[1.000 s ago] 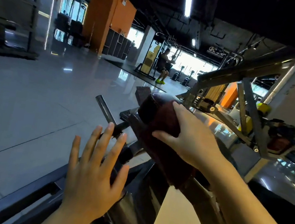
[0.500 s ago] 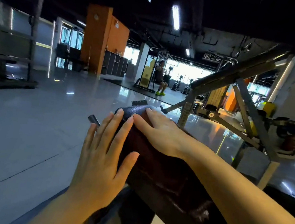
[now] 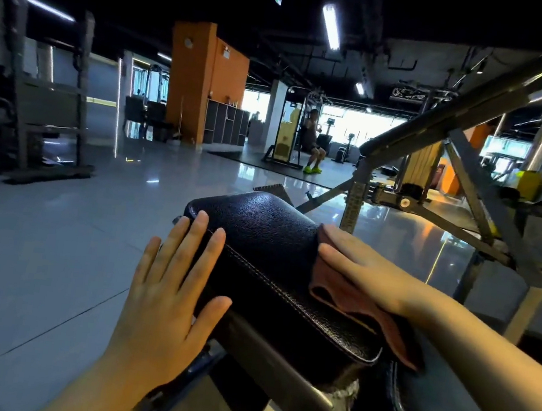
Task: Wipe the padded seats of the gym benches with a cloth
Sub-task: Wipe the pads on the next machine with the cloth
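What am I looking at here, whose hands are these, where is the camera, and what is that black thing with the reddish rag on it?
The camera sits on a person's head, looking forward and down, so the two bare hands are the wearer's own. There is no robot. The place is a gym with a shiny tiled floor. The black thing is the padded seat of an exercise bench, leather-like with a stitched seam, mounted on a metal frame. The left hand has straight, spread fingers laid against the seat's left side. The right hand lies flat on a reddish-brown cloth, pressing it onto the seat's right edge, where it drapes down. Far behind, another person sits at a machine.
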`<state>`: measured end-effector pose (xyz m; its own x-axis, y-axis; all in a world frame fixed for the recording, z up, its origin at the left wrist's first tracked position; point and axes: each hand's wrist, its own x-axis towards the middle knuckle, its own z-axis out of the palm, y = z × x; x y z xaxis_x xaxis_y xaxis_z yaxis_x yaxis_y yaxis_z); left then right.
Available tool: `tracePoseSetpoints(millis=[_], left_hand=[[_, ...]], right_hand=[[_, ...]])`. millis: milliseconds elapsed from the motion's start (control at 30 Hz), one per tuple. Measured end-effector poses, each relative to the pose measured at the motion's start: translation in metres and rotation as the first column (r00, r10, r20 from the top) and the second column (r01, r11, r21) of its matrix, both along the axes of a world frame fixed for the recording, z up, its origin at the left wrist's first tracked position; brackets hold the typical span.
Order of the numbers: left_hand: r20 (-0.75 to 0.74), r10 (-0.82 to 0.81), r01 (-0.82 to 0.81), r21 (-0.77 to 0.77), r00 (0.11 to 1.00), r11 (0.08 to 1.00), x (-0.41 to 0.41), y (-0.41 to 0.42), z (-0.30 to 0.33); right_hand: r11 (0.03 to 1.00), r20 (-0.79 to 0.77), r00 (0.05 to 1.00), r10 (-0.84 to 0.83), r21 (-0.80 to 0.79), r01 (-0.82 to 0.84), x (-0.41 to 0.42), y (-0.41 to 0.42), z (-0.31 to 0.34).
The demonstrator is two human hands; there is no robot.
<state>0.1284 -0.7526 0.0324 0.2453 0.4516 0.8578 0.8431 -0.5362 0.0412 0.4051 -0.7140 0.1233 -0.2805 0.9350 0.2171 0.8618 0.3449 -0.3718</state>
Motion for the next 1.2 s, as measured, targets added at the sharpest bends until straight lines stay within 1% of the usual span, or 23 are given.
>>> tracePoseSetpoints(millis=[100, 167, 200, 267, 333, 433, 500, 567, 633, 667, 767, 833, 900, 1000, 1067, 1100, 1167, 1200], left_hand=[[0.027, -0.028, 0.028, -0.005, 0.999, 1.0, 0.002, 0.0, 0.0], [0.027, -0.025, 0.026, -0.01, 0.999, 1.0, 0.004, 0.001, 0.0], [0.017, -0.016, 0.017, -0.014, 1.0, 1.0, 0.006, 0.001, 0.001], [-0.027, 0.016, -0.017, -0.029, 0.999, 0.999, 0.005, 0.001, 0.001], [-0.09, 0.052, -0.057, -0.052, 0.995, 0.997, -0.001, 0.0, 0.003], [-0.164, 0.08, -0.094, -0.08, 0.983, 0.992, -0.014, -0.006, 0.012], [-0.166, 0.063, -0.081, -0.102, 0.984, 0.992, -0.018, -0.01, 0.017], [-0.112, 0.025, -0.042, -0.146, 0.993, 0.988, -0.017, -0.017, 0.02], [-0.025, -0.031, 0.026, -0.185, 0.999, 0.982, -0.011, -0.029, 0.02], [0.004, -0.063, 0.062, -0.2, 0.998, 0.978, -0.008, -0.037, 0.021], [0.023, -0.148, 0.149, -0.237, 0.989, 0.96, -0.004, -0.062, 0.023], [0.028, -0.171, 0.172, -0.263, 0.985, 0.949, -0.006, -0.074, 0.024], [0.016, -0.147, 0.146, -0.244, 0.989, 0.959, -0.013, -0.077, 0.02], [-0.007, -0.086, 0.082, -0.239, 0.996, 0.968, -0.02, -0.064, 0.002], [0.006, -0.058, 0.058, -0.258, 0.998, 0.964, -0.02, -0.053, -0.014], [-0.021, -0.049, 0.043, -0.243, 0.999, 0.969, -0.019, -0.049, -0.023], [-0.112, -0.037, 0.019, -0.162, 0.993, 0.987, -0.018, -0.045, -0.034], [-0.13, -0.036, 0.019, -0.129, 0.991, 0.991, -0.018, -0.043, -0.035]], right_hand=[[0.999, -0.075, 0.996, -0.037, -0.038, 0.034, 0.022, -0.044, -0.012], [0.997, -0.096, 0.993, -0.067, -0.047, 0.063, 0.021, -0.054, -0.012], [0.995, -0.08, 0.993, -0.09, -0.044, 0.086, 0.016, -0.052, -0.009], [0.99, 0.008, 0.991, -0.137, -0.023, 0.137, -0.003, -0.041, -0.001], [0.989, 0.093, 0.985, -0.146, 0.043, 0.143, -0.025, -0.028, 0.005], [0.991, 0.122, 0.986, -0.114, 0.087, 0.104, -0.053, -0.028, 0.006], [0.997, 0.141, 0.989, -0.046, 0.072, 0.036, -0.059, -0.049, 0.005], [0.997, 0.19, 0.981, 0.033, 0.066, -0.046, -0.05, -0.077, -0.001], [0.986, 0.219, 0.971, 0.09, 0.116, -0.118, -0.033, -0.103, -0.011], [0.984, 0.218, 0.971, 0.094, 0.128, -0.124, -0.024, -0.113, -0.017], [0.994, 0.212, 0.977, 0.03, 0.1, -0.053, -0.006, -0.139, -0.028], [0.993, 0.251, 0.968, -0.016, 0.12, -0.014, -0.008, -0.148, -0.033], [0.985, 0.309, 0.947, -0.084, 0.167, 0.033, -0.021, -0.149, -0.033], [0.973, 0.332, 0.924, -0.192, 0.188, 0.135, -0.047, -0.146, -0.028], [0.962, 0.356, 0.907, -0.223, 0.23, 0.146, -0.065, -0.14, -0.024], [0.955, 0.361, 0.904, -0.23, 0.261, 0.139, -0.075, -0.135, -0.023], [0.935, 0.348, 0.903, -0.251, 0.33, 0.132, -0.096, -0.119, -0.022], [0.922, 0.337, 0.903, -0.268, 0.363, 0.138, -0.107, -0.111, -0.021]])
